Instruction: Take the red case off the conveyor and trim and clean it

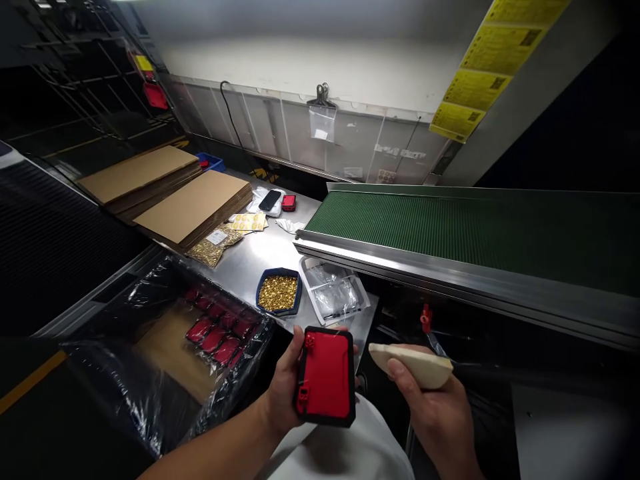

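Note:
A red plastic case part with a black rim point(327, 377) lies in my left hand point(285, 393), thumb along its left edge and fingertips showing at its right. Two small red clips stick up on its left side. My right hand point(440, 413) pinches a cream-coloured folded pad point(413, 365), perhaps cloth or foam, a little to the right of the case part and apart from it. Just beyond the hands, on the metal table point(270, 247), stands a blue tray point(258, 297) full of small brass-coloured pieces point(278, 293). Beside it is a white tray point(313, 303) with clear plastic bags.
A green conveyor belt point(400, 227) runs off to the right. Cardboard stacks point(193, 203), a bag of brass pieces point(215, 247), a sticker sheet point(247, 222) and a phone point(271, 200) lie at the back left. A plastic-lined box point(170, 353) at left holds several red-and-black parts point(215, 337).

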A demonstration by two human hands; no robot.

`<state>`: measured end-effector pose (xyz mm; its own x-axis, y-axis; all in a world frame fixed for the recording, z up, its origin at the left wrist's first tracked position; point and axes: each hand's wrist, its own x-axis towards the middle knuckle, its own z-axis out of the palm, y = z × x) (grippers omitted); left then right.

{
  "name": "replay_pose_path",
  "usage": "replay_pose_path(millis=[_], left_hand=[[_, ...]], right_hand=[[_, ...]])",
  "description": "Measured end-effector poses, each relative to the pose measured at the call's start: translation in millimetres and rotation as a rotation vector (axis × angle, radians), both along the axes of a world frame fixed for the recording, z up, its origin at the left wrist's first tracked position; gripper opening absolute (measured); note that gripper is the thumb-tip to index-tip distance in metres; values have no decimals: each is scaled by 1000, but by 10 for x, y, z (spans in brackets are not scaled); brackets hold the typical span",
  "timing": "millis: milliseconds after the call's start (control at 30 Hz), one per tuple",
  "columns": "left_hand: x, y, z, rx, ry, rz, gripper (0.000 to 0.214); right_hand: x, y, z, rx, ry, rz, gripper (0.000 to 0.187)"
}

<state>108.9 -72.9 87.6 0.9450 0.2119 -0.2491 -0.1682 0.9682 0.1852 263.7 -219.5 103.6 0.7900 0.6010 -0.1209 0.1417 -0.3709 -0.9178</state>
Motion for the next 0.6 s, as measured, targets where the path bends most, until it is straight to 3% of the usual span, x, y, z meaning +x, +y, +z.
replay_pose_path(millis=[200, 300, 367, 433, 533, 600], left_hand=[[-39, -16, -5, -7, -38, 11, 71], [-78, -8, -26, -3, -44, 18, 71], [-114, 1, -42, 8, -45, 14, 72], [-155, 7, -54, 31, -53, 8, 71], [-219, 0, -57, 83, -46, 16, 70], [-262, -17, -44, 141, -14, 30, 71]], right_hand=[[-112, -10, 56, 22, -22, 35, 30], [-62, -13, -82, -6, 12, -8, 36], [69, 11, -382, -89, 48, -68, 40], [253, 73, -823, -251, 117, -128, 37], [500, 223, -1530, -430, 263, -101, 19], [589, 332, -1893, -536, 342, -78, 14]])
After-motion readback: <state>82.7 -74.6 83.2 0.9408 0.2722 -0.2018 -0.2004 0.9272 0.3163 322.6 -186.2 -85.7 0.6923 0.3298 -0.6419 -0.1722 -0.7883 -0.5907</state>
